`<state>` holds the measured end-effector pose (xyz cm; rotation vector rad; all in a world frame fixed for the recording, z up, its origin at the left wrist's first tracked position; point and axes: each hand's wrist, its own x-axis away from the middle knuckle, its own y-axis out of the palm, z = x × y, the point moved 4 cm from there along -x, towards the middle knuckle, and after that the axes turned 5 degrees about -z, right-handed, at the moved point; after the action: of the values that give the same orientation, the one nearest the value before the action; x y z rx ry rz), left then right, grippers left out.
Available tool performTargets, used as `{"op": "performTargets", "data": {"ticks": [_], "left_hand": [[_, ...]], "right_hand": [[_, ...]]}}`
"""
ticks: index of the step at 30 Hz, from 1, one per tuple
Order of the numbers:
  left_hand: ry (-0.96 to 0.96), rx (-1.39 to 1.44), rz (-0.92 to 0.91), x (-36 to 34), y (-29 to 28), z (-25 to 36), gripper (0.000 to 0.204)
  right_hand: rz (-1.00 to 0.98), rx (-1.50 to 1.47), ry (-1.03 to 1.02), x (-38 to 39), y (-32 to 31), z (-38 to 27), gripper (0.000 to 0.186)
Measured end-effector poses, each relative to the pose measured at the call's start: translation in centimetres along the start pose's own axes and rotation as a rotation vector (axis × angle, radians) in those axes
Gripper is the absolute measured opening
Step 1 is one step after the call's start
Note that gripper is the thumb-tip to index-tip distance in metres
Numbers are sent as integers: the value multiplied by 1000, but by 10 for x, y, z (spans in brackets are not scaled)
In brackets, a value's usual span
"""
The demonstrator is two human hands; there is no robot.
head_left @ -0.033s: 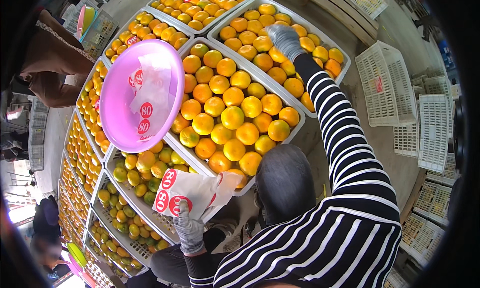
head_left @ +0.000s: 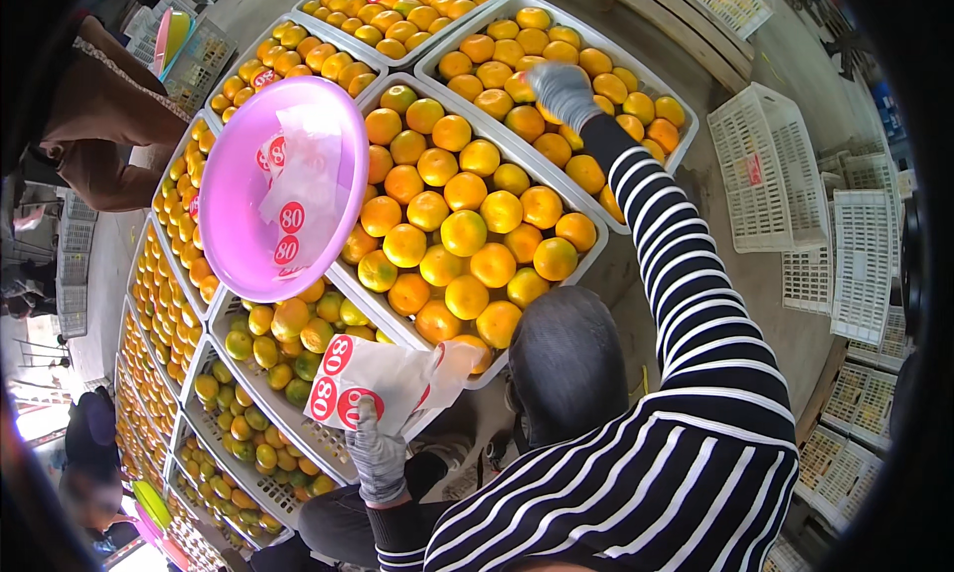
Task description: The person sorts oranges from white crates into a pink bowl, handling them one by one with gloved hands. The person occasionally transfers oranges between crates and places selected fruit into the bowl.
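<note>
My left hand [head_left: 378, 455], in a grey glove, is closed on a white sticker sheet [head_left: 394, 371] with round red labels, its thumb on the front. My right hand [head_left: 564, 93], gloved too, reaches over the far crate [head_left: 651, 93] of oranges. Its fingers are drawn together and press at an orange [head_left: 521, 87] with a red patch by the fingertips; what they pinch, if anything, is hidden. Between the hands is a crate of larger oranges [head_left: 463, 232]. A pink basin [head_left: 221, 224] on the crates at left contains more sticker sheets [head_left: 303, 179].
Crates of oranges [head_left: 167, 299] line the left side, with greener fruit [head_left: 290, 321] in the nearer ones. At right stand white plastic crates [head_left: 760, 164]. A dark rounded seat-like object [head_left: 566, 368] is close to my lap. Another person's brown-clad legs [head_left: 109, 140] show at upper left.
My right hand has shifted slightly left and down, and a red patch now shows by its fingertips. The left hand and its sticker sheet stay put.
</note>
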<state>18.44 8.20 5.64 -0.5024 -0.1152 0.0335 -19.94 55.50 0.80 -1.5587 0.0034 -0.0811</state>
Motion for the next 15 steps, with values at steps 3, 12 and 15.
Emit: {"op": "performTargets", "data": {"ticks": [3,12,15], "left_hand": [[-349,766,108,-9,11,19,63],[129,104,-131,-41,25,37,37],[313,-62,-180,-49,28,40,34]], "right_hand": [[426,-64,-136,35,41,13,37],[315,-915,-476,165,-50,-71,33],[53,-1013,-707,226,-105,-143,45]]}}
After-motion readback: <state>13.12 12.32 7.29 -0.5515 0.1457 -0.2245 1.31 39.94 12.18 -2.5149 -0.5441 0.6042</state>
